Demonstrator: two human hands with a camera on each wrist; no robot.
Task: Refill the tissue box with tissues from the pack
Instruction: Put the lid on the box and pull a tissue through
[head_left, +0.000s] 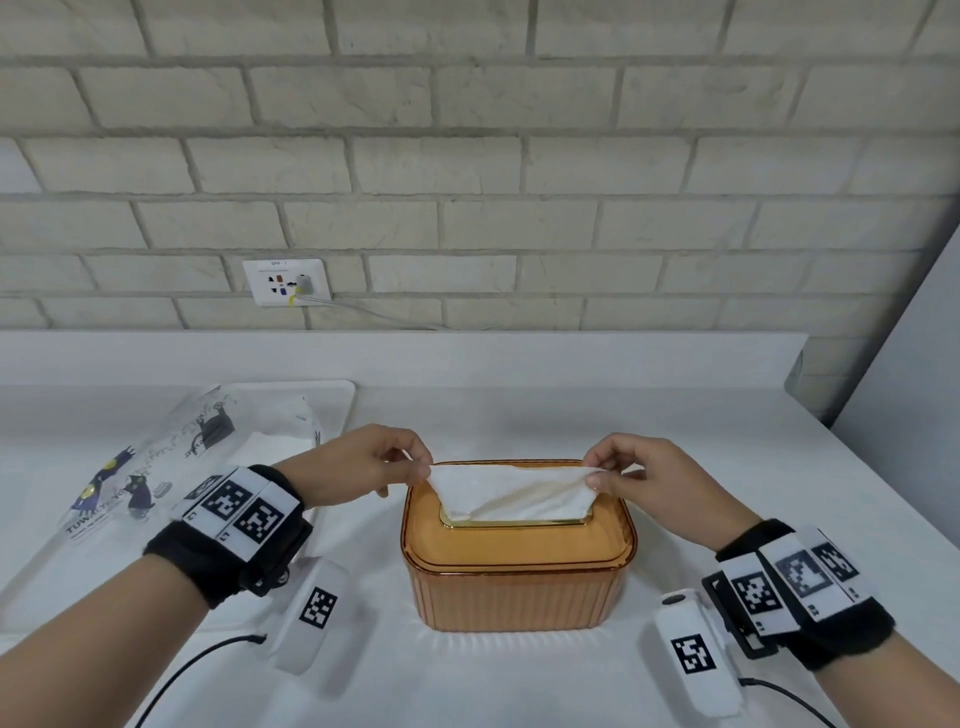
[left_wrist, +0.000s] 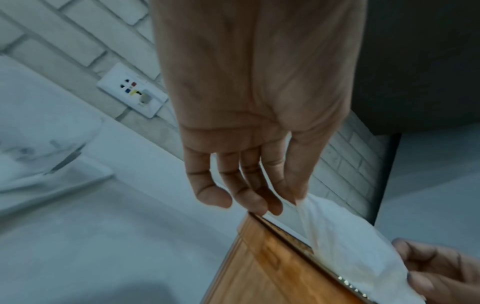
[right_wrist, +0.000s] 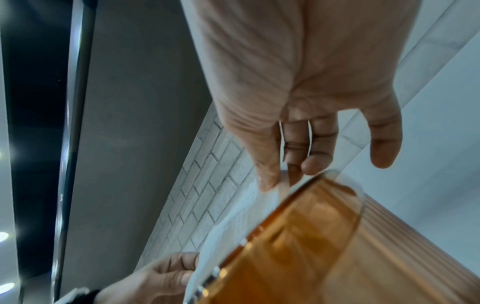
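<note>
An orange see-through tissue box (head_left: 519, 577) stands mid-counter with its lid on. A white tissue (head_left: 514, 493) sticks up through the gold-rimmed slot, spread wide. My left hand (head_left: 423, 467) pinches its left corner and my right hand (head_left: 592, 478) pinches its right corner, both just above the lid. In the left wrist view, the left hand (left_wrist: 293, 200) holds the tissue (left_wrist: 350, 246) over the box (left_wrist: 272, 267). The right wrist view shows the right hand (right_wrist: 278, 183) pinching the tissue (right_wrist: 233, 224) beside the box (right_wrist: 311, 246). The clear printed tissue pack (head_left: 130, 467) lies at the left.
A white tray (head_left: 332, 400) sits under the pack's far end. A wall socket (head_left: 285, 283) with a plugged cable is on the brick wall behind. White tagged devices (head_left: 317, 608) (head_left: 696, 654) with cables hang by my wrists. A grey panel (head_left: 909, 364) bounds the counter's right.
</note>
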